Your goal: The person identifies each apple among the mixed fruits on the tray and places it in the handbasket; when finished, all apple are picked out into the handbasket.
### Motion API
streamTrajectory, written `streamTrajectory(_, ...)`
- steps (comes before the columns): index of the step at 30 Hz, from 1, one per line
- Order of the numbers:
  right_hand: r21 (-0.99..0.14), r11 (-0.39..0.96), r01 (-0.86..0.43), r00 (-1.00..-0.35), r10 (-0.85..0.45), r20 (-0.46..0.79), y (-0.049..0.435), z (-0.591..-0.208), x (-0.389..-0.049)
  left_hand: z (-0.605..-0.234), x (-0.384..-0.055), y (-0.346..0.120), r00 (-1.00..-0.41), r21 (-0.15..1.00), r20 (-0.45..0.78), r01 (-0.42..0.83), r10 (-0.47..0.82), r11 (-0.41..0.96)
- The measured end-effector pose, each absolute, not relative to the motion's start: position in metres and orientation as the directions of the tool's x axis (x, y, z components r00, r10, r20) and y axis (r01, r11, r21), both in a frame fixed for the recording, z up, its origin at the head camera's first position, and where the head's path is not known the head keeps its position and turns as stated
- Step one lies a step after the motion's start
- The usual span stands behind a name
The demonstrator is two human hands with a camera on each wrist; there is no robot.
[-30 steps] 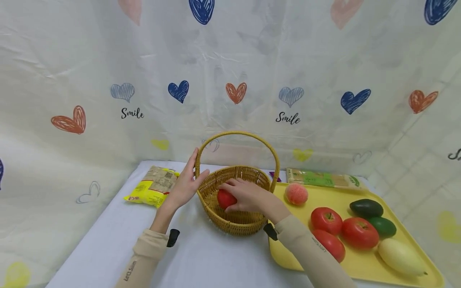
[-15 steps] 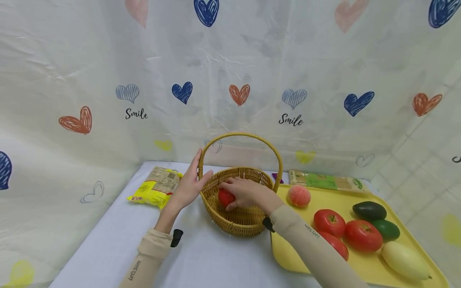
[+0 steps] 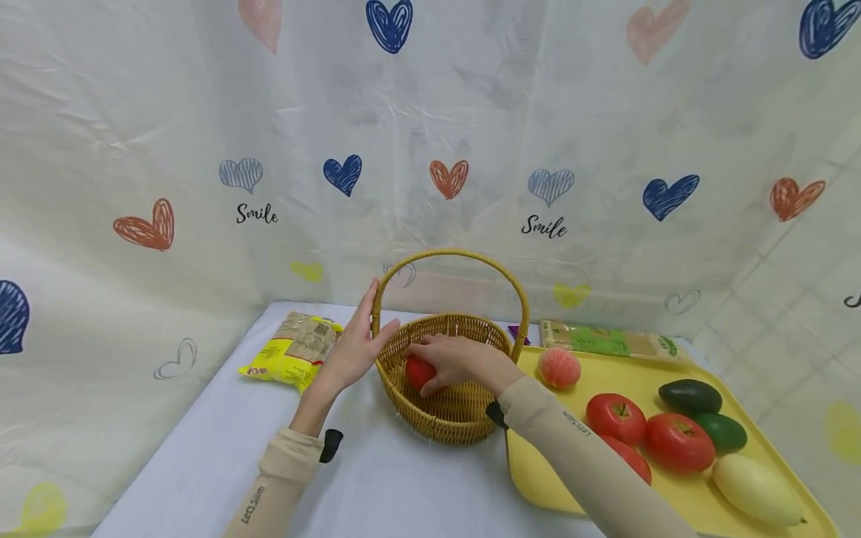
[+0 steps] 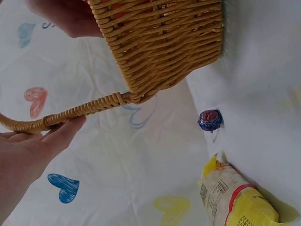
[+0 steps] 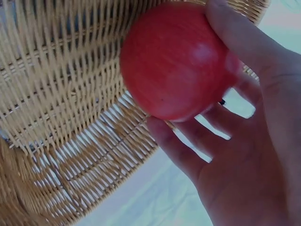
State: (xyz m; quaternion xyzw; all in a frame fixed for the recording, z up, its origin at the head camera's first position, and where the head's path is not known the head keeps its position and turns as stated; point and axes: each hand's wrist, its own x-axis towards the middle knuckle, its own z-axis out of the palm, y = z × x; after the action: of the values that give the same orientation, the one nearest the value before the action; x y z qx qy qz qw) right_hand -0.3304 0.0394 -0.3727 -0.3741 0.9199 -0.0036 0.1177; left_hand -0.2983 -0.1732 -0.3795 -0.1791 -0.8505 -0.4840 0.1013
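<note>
A wicker basket [image 3: 440, 430] with a tall arched handle [image 3: 452, 252] stands on the table. Inside it, against the left part, is a red apple [image 3: 418, 371], which my right hand [image 3: 464, 362] grips from the right. In the right wrist view the thumb and fingers of that hand [image 5: 249, 155] curve around the apple [image 5: 174, 61], close to the woven wall [image 5: 56, 70]. My left hand [image 3: 355, 347] rests against the left side of the handle, fingers straight and thumb apart. The left wrist view shows its fingertips [image 4: 70, 128] touching the handle [image 4: 84, 108].
To the right, a yellow tray [image 3: 538, 471] bears a peach [image 3: 559, 368], several red apples [image 3: 679, 442], two dark green avocados [image 3: 690, 395] and a pale yellow fruit [image 3: 756, 489]. Behind lies a flat green-and-tan package [image 3: 608, 340]; a yellow bag [image 3: 296, 347] lies left. A wrapped lollipop [image 4: 209, 120] lies behind the basket.
The head view has shifted slightly. My right hand and the apple have moved a little to the left inside the basket. The left hand stays at the handle.
</note>
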Motion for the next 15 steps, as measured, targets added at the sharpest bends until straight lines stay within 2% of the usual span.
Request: streamTrajectory(15, -0.121, 0.743, -0.659, -0.693, -0.661, -0.286, 0.029, -0.377, -0.337, -0.382, -0.299, -0.174, -0.904, 0.781, 0.370, 0.428, 0.217, 0.454)
